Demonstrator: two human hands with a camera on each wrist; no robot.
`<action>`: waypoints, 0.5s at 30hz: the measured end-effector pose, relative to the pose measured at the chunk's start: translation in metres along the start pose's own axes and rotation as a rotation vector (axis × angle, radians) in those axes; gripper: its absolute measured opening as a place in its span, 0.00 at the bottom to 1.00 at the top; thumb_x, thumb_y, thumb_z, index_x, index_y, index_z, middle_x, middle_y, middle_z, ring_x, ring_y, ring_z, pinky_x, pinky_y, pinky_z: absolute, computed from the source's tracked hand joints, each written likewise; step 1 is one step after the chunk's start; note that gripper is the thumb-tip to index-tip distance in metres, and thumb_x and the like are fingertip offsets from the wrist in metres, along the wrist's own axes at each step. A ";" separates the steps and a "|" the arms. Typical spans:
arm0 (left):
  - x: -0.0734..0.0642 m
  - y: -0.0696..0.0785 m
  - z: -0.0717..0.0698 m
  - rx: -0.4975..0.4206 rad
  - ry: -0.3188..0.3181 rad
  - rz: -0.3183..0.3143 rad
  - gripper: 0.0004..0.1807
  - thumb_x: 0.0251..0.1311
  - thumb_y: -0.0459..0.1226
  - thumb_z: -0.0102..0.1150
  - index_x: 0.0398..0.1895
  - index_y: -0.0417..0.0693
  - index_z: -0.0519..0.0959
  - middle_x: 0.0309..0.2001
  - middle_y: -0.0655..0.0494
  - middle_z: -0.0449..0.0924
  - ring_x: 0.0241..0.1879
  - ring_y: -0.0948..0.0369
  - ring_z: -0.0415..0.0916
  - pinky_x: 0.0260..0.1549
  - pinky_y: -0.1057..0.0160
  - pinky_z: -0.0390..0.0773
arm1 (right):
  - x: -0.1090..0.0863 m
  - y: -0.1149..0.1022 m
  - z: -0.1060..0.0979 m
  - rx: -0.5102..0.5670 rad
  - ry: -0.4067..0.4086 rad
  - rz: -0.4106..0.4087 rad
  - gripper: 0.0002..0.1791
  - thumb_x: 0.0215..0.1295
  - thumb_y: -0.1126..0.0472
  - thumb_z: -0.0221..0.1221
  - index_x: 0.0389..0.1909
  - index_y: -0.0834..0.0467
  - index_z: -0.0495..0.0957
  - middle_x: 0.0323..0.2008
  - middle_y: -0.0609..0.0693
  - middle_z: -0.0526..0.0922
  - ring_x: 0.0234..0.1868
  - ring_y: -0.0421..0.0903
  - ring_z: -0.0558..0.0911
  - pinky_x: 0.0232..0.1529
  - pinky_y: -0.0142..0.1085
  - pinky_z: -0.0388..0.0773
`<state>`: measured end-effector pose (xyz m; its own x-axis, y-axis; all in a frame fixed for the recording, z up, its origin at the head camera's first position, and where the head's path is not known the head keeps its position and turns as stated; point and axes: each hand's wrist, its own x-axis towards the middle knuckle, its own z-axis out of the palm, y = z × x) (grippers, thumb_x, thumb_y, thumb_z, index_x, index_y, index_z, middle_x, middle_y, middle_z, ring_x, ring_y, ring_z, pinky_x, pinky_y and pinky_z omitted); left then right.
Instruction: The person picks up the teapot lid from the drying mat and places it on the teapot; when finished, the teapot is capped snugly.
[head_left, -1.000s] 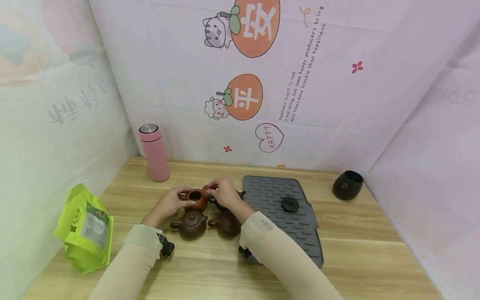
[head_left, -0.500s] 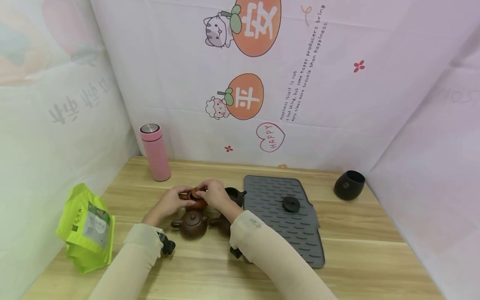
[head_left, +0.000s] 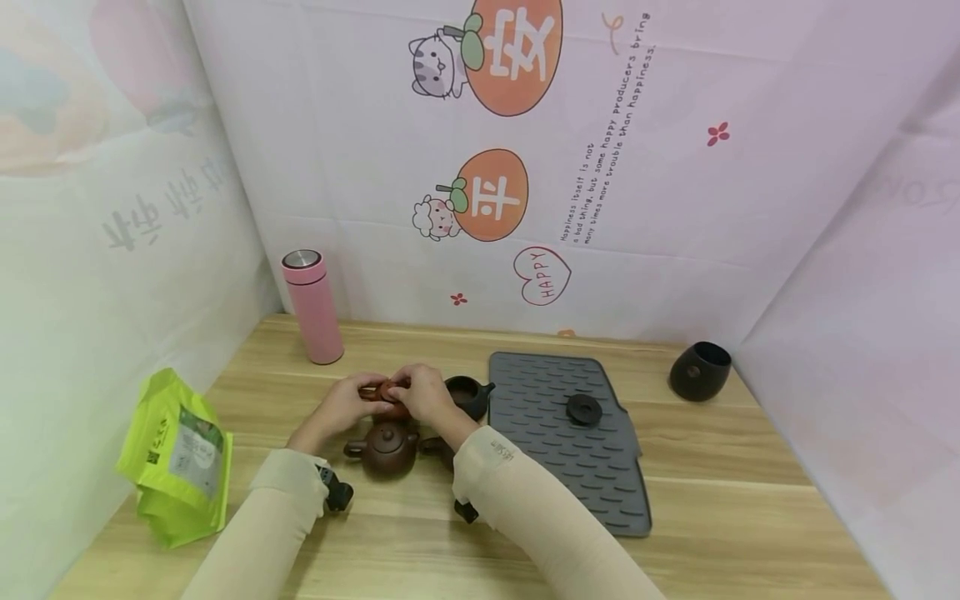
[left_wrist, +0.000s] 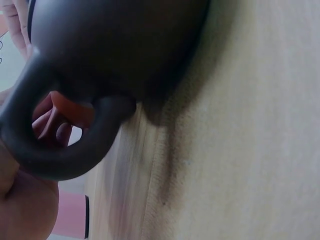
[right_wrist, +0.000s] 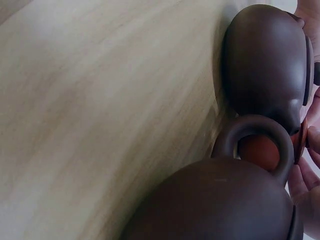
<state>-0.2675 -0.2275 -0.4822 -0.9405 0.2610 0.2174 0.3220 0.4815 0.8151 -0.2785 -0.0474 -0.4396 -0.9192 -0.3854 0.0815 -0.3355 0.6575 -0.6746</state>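
Note:
In the head view, a small reddish-brown teapot [head_left: 393, 412] stands behind a dark brown teapot [head_left: 388, 452]. My left hand [head_left: 339, 408] grips the reddish pot from its handle side. With the fingers of my right hand [head_left: 426, 397] I pinch its lid [head_left: 386, 389] at the mouth of the pot; whether it is fully seated cannot be made out. The right wrist view shows the lid's edge [right_wrist: 300, 141] above the reddish body [right_wrist: 260, 152], partly behind dark pots. A dark handle [left_wrist: 60, 162] covers much of the left wrist view.
Right of my hands stands a lidless black teapot [head_left: 468, 398]. Another brown teapot [head_left: 438, 448] is half hidden by my right arm. A black lid [head_left: 584, 409] lies on a grey mat [head_left: 577, 475]. Around are a black cup [head_left: 701, 372], pink flask [head_left: 315, 321] and green bag [head_left: 180, 467].
My right hand has moved left, bringing the lid from beside the reddish teapot onto its mouth. The black teapot behind that hand has come into view. My left hand keeps its grip.

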 end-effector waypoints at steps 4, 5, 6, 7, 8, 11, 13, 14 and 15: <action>0.000 0.001 0.001 -0.013 0.001 -0.017 0.25 0.53 0.34 0.73 0.54 0.34 0.79 0.53 0.39 0.77 0.47 0.48 0.79 0.42 0.60 0.81 | -0.001 0.001 0.002 0.006 0.013 0.002 0.06 0.65 0.58 0.64 0.40 0.53 0.86 0.38 0.45 0.84 0.41 0.44 0.81 0.39 0.34 0.79; 0.000 0.000 0.001 -0.018 0.000 -0.020 0.25 0.52 0.35 0.73 0.54 0.34 0.79 0.53 0.39 0.77 0.47 0.48 0.79 0.42 0.60 0.81 | -0.001 0.001 0.003 0.009 0.015 0.003 0.06 0.65 0.59 0.64 0.41 0.53 0.86 0.38 0.45 0.84 0.42 0.44 0.81 0.39 0.35 0.79; 0.000 0.000 0.001 -0.019 0.000 -0.027 0.26 0.52 0.35 0.73 0.54 0.34 0.79 0.53 0.39 0.77 0.47 0.48 0.79 0.41 0.61 0.81 | -0.001 0.001 0.003 0.013 0.016 0.005 0.06 0.65 0.59 0.64 0.41 0.53 0.85 0.39 0.46 0.84 0.42 0.44 0.81 0.39 0.35 0.79; 0.000 0.000 0.000 -0.018 0.000 -0.024 0.26 0.53 0.36 0.73 0.54 0.34 0.79 0.53 0.39 0.77 0.47 0.48 0.79 0.41 0.60 0.81 | -0.001 0.001 0.004 0.016 0.019 0.006 0.06 0.65 0.59 0.64 0.41 0.53 0.85 0.39 0.46 0.84 0.42 0.45 0.81 0.40 0.35 0.79; 0.000 0.000 0.000 -0.022 -0.001 -0.025 0.26 0.53 0.35 0.73 0.54 0.34 0.79 0.53 0.38 0.77 0.47 0.47 0.79 0.42 0.60 0.81 | -0.001 0.001 0.004 0.021 0.019 0.009 0.06 0.65 0.59 0.64 0.41 0.53 0.85 0.39 0.46 0.84 0.42 0.45 0.81 0.40 0.36 0.79; 0.000 0.000 0.000 -0.017 -0.002 -0.018 0.26 0.53 0.35 0.73 0.54 0.33 0.79 0.53 0.37 0.77 0.48 0.46 0.79 0.42 0.59 0.81 | -0.001 0.002 0.005 0.029 0.016 0.014 0.07 0.65 0.59 0.64 0.42 0.53 0.86 0.40 0.46 0.84 0.43 0.45 0.81 0.41 0.36 0.79; 0.000 0.000 -0.001 -0.002 -0.003 -0.015 0.26 0.53 0.35 0.73 0.54 0.33 0.79 0.53 0.37 0.77 0.48 0.46 0.79 0.42 0.58 0.81 | -0.001 0.002 0.004 0.029 0.010 0.010 0.07 0.65 0.60 0.64 0.42 0.53 0.86 0.40 0.46 0.84 0.43 0.45 0.81 0.41 0.36 0.79; 0.001 0.001 -0.001 0.006 -0.006 -0.018 0.26 0.53 0.35 0.73 0.54 0.33 0.79 0.53 0.37 0.77 0.48 0.47 0.79 0.43 0.58 0.81 | -0.001 0.002 0.003 0.029 0.004 0.008 0.07 0.65 0.60 0.64 0.43 0.53 0.85 0.41 0.46 0.84 0.44 0.45 0.81 0.41 0.36 0.79; 0.001 0.002 -0.001 0.020 -0.010 -0.023 0.26 0.53 0.36 0.73 0.54 0.34 0.79 0.53 0.38 0.77 0.48 0.48 0.78 0.44 0.58 0.80 | -0.002 0.003 0.002 0.025 -0.002 0.007 0.08 0.65 0.60 0.64 0.44 0.53 0.85 0.42 0.46 0.84 0.44 0.45 0.81 0.41 0.36 0.79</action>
<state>-0.2677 -0.2276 -0.4800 -0.9467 0.2577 0.1931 0.3022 0.5039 0.8092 -0.2769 -0.0458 -0.4427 -0.9211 -0.3818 0.0756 -0.3237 0.6436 -0.6936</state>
